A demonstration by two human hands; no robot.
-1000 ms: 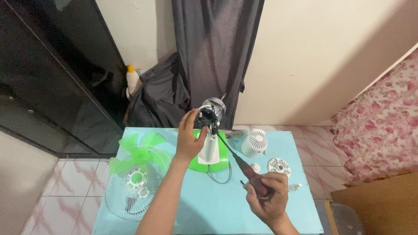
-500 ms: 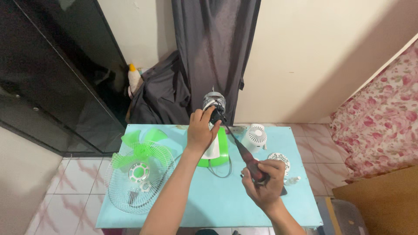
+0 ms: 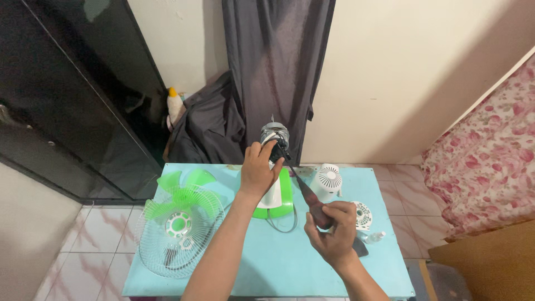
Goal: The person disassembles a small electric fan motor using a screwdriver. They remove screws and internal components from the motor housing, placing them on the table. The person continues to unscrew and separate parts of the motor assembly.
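Observation:
A small fan stand with a green and white base (image 3: 281,202) stands on the light blue table (image 3: 262,262). At its top sits the bare fan motor (image 3: 274,136). My left hand (image 3: 259,170) grips the motor and stand neck. My right hand (image 3: 330,233) holds a screwdriver (image 3: 304,192) by its dark red handle, with the shaft slanting up and its tip at the motor. A grey cord (image 3: 281,223) loops from the base.
A green fan blade (image 3: 181,203) lies on a white wire grille (image 3: 173,234) at the table's left. A white rear motor cover (image 3: 326,179) and a round white part (image 3: 362,214) lie right. Dark curtain (image 3: 273,67) behind, flowered bedding (image 3: 485,167) right.
My left hand has closed tighter around the motor. My right hand brought the screwdriver tip up to the motor. The view has shifted slightly.

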